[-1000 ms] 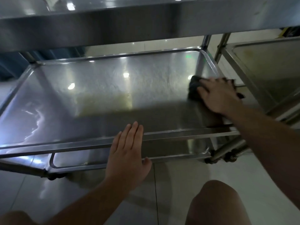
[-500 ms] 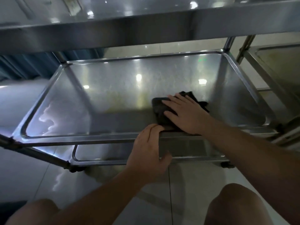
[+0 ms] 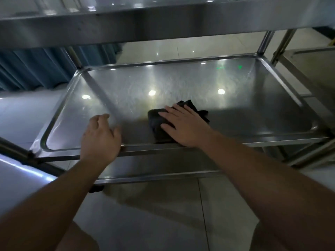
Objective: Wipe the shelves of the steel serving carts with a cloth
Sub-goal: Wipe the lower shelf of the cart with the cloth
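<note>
The steel cart's middle shelf (image 3: 181, 82) fills the view, a shallow tray with a raised rim under the cart's top shelf (image 3: 163, 20). A dark crumpled cloth (image 3: 157, 122) lies on the shelf near its front edge, right of the middle. My right hand (image 3: 183, 125) presses flat on the cloth with straight, spread fingers. My left hand (image 3: 100, 138) is at the front rim, left of the cloth. Its fingers curl over the rim and its thumb lies along the rail. A lower shelf (image 3: 163, 167) shows beneath.
A second steel cart (image 3: 311, 73) stands close on the right, its posts beside this cart's right posts. Blue pleated curtain (image 3: 36, 67) hangs at the back left. Glossy tiled floor (image 3: 145, 214) lies below, and my knees show at the bottom edge.
My right hand has slid the cloth from the shelf's right side leftward to the front middle. My left hand moved left along the front rim and its fingers curled over it.
</note>
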Demonstrator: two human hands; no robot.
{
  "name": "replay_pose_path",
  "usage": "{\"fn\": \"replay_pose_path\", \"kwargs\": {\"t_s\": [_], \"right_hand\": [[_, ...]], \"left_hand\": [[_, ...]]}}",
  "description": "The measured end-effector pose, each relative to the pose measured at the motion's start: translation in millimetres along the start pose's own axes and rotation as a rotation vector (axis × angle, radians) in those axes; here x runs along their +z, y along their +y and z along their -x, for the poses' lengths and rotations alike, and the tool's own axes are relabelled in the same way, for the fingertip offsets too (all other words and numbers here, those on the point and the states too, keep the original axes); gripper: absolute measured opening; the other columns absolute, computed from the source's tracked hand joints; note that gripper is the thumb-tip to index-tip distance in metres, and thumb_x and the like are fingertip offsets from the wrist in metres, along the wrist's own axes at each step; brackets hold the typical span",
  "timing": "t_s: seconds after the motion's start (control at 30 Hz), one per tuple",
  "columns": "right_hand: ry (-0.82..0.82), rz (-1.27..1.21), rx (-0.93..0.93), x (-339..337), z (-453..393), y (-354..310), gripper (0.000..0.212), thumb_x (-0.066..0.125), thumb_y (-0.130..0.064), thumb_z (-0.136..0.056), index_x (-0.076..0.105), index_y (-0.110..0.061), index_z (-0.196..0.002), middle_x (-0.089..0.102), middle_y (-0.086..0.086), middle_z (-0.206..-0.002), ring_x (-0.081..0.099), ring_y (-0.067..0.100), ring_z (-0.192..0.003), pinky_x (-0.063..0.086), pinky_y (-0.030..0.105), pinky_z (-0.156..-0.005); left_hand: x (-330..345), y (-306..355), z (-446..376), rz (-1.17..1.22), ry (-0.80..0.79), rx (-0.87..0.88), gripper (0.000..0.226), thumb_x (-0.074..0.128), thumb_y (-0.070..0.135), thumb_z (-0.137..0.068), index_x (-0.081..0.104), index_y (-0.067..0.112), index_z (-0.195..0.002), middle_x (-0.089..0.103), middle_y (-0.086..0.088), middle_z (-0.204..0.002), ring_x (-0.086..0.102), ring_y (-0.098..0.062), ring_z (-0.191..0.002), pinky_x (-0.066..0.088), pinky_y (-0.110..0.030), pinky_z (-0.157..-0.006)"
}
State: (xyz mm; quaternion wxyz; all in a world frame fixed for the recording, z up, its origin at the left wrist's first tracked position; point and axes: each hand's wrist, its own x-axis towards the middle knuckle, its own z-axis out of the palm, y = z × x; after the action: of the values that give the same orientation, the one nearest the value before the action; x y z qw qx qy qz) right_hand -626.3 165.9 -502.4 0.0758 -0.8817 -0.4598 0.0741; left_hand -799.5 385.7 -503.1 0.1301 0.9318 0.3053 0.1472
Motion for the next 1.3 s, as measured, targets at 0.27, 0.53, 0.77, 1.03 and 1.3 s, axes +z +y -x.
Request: {"fn": "replay_pose_path", "kwargs": {"t_s": [0.27, 0.53, 0.77, 1.03, 1.3], "right_hand": [[0.153, -0.057, 0.465, -28, 100, 165, 0.067, 0.033, -0.06, -0.101, 0.049, -0.022, -0.153, 0.047, 0.007, -0.159, 0.042, 0.031, -0.146, 0.026, 0.045, -0.124], [0.159, -0.016, 0.993, -34, -15, 146, 0.067, 0.022, -0.053, -0.097, 0.051, -0.015, -0.144, 0.051, 0.02, -0.148, 0.045, 0.04, -0.139, 0.026, 0.058, -0.118], [0.068, 0.003, 0.077, 16, -77, -76, 0.054, 0.029, -0.055, -0.105, 0.048, -0.027, -0.147, 0.044, 0.004, -0.158, 0.037, 0.031, -0.147, 0.022, 0.05, -0.122], [0.059, 0.035, 0.12, -5, -26, 32, 0.073, 0.02, -0.066, -0.096, 0.043, -0.029, -0.155, 0.043, -0.002, -0.161, 0.037, 0.024, -0.147, 0.027, 0.045, -0.12], [0.093, -0.04, 0.473, -7, -190, -18, 0.058, 0.026, -0.05, -0.102, 0.048, -0.021, -0.146, 0.044, 0.01, -0.157, 0.037, 0.034, -0.145, 0.019, 0.054, -0.12]], "left_hand": [[0, -23, -6, -0.075, -0.124, 0.026, 0.062, 0.033, 0.055, -0.108, 0.028, 0.021, -0.161, 0.031, -0.012, -0.168, 0.033, -0.035, -0.153, 0.033, -0.057, -0.12], [8, -26, -10, -0.15, -0.158, 0.016, 0.063, 0.024, 0.057, -0.106, 0.043, 0.012, -0.147, 0.042, -0.014, -0.16, 0.039, -0.033, -0.149, 0.037, -0.055, -0.121], [10, -32, -11, -0.128, -0.154, 0.017, 0.065, 0.019, 0.05, -0.108, 0.034, 0.012, -0.159, 0.031, -0.013, -0.17, 0.024, -0.028, -0.159, 0.025, -0.049, -0.128], [12, -33, -7, -0.095, -0.152, 0.023, 0.07, 0.008, 0.051, -0.102, 0.044, 0.01, -0.145, 0.042, -0.017, -0.16, 0.032, -0.031, -0.154, 0.031, -0.052, -0.125], [9, -26, -6, -0.09, -0.16, 0.001, 0.065, 0.019, 0.043, -0.108, 0.021, 0.014, -0.166, 0.017, -0.008, -0.175, 0.009, -0.023, -0.162, 0.013, -0.043, -0.132]]}}
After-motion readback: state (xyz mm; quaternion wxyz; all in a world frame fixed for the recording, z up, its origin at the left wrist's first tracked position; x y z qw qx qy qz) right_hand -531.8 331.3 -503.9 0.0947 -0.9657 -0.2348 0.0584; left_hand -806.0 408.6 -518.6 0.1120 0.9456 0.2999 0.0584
